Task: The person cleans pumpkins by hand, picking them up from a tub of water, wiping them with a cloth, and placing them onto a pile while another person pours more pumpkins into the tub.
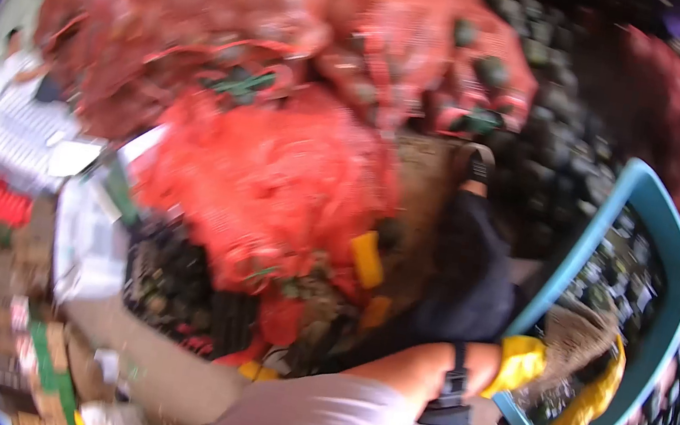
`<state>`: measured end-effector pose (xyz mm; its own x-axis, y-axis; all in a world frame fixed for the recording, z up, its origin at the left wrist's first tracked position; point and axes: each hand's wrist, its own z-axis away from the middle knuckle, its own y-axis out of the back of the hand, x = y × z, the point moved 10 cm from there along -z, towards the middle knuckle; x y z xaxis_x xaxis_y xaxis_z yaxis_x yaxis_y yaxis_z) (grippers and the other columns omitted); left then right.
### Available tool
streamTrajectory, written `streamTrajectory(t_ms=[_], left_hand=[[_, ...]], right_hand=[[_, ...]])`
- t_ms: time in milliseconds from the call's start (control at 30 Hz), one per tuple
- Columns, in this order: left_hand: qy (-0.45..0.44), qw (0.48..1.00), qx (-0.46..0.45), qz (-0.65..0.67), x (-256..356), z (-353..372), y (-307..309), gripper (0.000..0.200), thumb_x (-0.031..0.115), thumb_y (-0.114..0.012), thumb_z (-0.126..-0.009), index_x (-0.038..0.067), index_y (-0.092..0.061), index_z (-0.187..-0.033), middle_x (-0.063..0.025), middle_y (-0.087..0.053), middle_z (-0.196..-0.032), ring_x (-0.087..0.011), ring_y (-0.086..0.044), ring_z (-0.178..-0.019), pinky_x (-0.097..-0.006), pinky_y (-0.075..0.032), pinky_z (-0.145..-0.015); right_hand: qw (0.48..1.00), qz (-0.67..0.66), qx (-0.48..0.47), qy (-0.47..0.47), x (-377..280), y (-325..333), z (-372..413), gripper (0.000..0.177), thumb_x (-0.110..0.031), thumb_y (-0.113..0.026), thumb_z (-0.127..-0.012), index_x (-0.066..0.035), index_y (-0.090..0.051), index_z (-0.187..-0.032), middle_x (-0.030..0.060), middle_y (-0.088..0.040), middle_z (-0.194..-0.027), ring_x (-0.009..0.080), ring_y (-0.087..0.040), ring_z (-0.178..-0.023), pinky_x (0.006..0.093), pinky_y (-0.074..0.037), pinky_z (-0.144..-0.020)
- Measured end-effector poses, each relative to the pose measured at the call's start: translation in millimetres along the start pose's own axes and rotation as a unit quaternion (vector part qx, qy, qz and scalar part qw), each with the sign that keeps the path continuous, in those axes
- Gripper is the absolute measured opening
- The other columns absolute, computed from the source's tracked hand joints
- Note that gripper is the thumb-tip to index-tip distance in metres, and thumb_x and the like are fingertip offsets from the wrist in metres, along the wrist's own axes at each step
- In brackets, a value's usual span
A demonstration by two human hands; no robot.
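the whole view is blurred and tilted. both hands wear yellow gloves at the near end of a blue crate [582,249] filled with small dark fruit [615,284]. the right hand [583,407] curls its fingers round a piece of brown sacking [571,339] that lies over the crate's rim. the left hand [518,364] sits just beside the sacking, against the rim; its grip cannot be made out. a black strap [454,379] circles the left forearm. behind, red mesh sacks [275,176] are piled high, with dark green fruit showing through, and a loose heap of dark fruit [560,149] lies beside the crate.
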<state>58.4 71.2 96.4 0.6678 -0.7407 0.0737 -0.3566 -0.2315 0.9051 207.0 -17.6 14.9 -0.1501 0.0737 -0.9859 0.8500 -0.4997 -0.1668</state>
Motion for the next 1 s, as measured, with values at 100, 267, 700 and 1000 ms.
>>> streamTrajectory(t_ms=[100,267,700,1000], left_hand=[[0.021,0.919,-0.054,0.39,-7,0,-39,0.022,0.016,-0.062,-0.091,0.003,-0.074,-0.103,-0.0215,-0.075,-0.095,-0.04,-0.073,-0.093,-0.0492,-0.058,-0.081],[-0.141,0.869,0.0,0.474,-16,-2,56,0.055,0.03,-0.089,-0.062,0.009,-0.071,-0.109,-0.0157,-0.074,-0.098,-0.0418,-0.069,-0.097,-0.0473,-0.053,-0.091],[-0.048,0.877,-0.031,0.476,-34,18,-9,0.024,0.014,-0.072,-0.084,0.007,-0.068,-0.106,-0.0211,-0.069,-0.106,-0.0428,-0.067,-0.105,-0.0486,-0.054,-0.092],[0.13,0.869,0.059,0.474,-96,38,-16,0.017,0.014,-0.071,-0.083,0.006,-0.069,-0.098,-0.0211,-0.068,-0.096,-0.0417,-0.068,-0.096,-0.0502,-0.054,-0.084]], right_hand=[[0.853,0.482,0.145,0.136,-79,-95,56,0.045,-0.018,-0.072,-0.101,-0.006,-0.065,-0.143,0.0171,-0.067,-0.139,0.0323,-0.061,-0.129,0.0447,-0.044,-0.116],[0.992,-0.071,0.098,-0.037,-57,-80,53,0.049,-0.021,-0.069,-0.105,-0.009,-0.058,-0.151,0.0096,-0.067,-0.133,0.0166,-0.063,-0.115,0.0332,-0.053,-0.104],[0.992,-0.042,-0.033,-0.114,-4,-61,67,0.056,-0.008,-0.067,-0.099,-0.008,-0.053,-0.153,0.0128,-0.063,-0.138,0.0234,-0.064,-0.124,0.0354,-0.053,-0.107],[0.971,0.156,-0.075,-0.162,128,-161,34,0.055,-0.018,-0.07,-0.099,-0.008,-0.055,-0.151,0.0126,-0.067,-0.13,0.0251,-0.066,-0.116,0.0378,-0.054,-0.101]])
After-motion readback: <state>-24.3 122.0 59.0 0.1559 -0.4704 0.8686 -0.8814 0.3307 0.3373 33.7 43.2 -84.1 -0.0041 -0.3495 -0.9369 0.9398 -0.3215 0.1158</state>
